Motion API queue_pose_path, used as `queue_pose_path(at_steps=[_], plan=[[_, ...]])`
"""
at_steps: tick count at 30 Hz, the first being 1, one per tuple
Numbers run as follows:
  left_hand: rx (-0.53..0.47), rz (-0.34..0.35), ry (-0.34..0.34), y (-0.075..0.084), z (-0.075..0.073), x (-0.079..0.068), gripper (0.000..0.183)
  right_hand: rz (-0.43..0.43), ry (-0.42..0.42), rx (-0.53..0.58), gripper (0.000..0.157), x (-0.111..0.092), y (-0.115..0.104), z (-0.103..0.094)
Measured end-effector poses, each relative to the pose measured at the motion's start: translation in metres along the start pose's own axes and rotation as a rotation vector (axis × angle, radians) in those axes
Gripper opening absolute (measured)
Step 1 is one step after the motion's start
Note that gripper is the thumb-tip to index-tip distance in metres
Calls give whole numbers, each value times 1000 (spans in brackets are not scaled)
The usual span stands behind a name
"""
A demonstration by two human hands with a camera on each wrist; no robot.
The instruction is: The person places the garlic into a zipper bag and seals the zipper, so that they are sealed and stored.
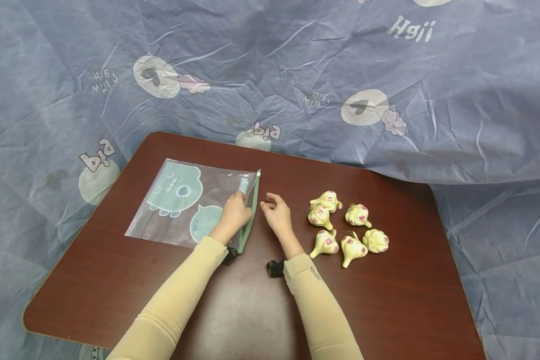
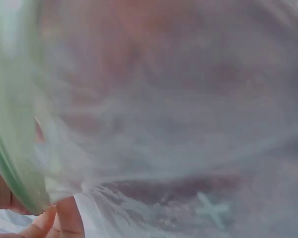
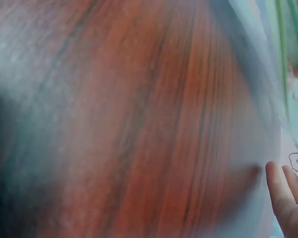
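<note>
A clear zip bag with pale blue cartoon prints lies flat on the table, its green zip edge facing right. My left hand grips the bag beside that edge; in the left wrist view, thumb and fingers pinch the film at the green strip. Just right of the bag's mouth, my right hand hovers with loosely bent fingers, holding nothing. Its fingers show apart from the bag in the right wrist view. Several garlic bulbs, cream with purple patches, lie to the right of it.
The brown wooden table has rounded corners, and a blue-grey printed cloth hangs behind and around it. A black wrist camera sits at the right cuff, another at the left.
</note>
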State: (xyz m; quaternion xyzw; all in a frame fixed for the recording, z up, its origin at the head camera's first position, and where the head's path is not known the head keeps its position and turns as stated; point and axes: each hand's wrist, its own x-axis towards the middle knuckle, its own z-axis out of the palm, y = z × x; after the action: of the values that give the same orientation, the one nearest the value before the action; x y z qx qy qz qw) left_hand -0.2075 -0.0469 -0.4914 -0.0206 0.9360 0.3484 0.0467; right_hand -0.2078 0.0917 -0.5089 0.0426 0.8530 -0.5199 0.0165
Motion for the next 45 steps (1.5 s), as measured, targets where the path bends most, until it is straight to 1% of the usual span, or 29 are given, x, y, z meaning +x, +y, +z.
queue_pose_path(at_steps=[4,9,15,21,26,28,31,33,36,38,41,45], plan=[[-21,9,14,4,-3,0,37,9,-17,24,47,1,-2,1],[-43,12,-2,8,-7,-2,38,29,-55,81,54,3,-3,2],[-58,41,0,11,-9,-4,38,63,-107,158,56,4,-6,3],[-82,39,-5,15,-10,-6,38,66,-113,145,49,3,-7,2],[-112,49,17,17,-10,-8,32,45,-105,93,45,4,-8,2],[-124,48,32,16,-11,-9,29,41,-104,90,43,3,-7,1],[-132,37,58,15,-16,-9,26,37,-95,84,41,4,-5,-1],[-130,31,71,14,-21,-8,24,37,-93,113,38,5,-4,-3],[-119,24,79,11,-29,-7,21,34,-90,143,35,6,-1,-6],[-106,21,71,9,-34,-6,20,34,-88,152,32,6,0,-8],[-97,16,62,5,-42,-6,19,34,-77,107,29,5,2,-11],[-107,9,55,-3,-51,-6,18,49,-60,71,23,4,4,-18]])
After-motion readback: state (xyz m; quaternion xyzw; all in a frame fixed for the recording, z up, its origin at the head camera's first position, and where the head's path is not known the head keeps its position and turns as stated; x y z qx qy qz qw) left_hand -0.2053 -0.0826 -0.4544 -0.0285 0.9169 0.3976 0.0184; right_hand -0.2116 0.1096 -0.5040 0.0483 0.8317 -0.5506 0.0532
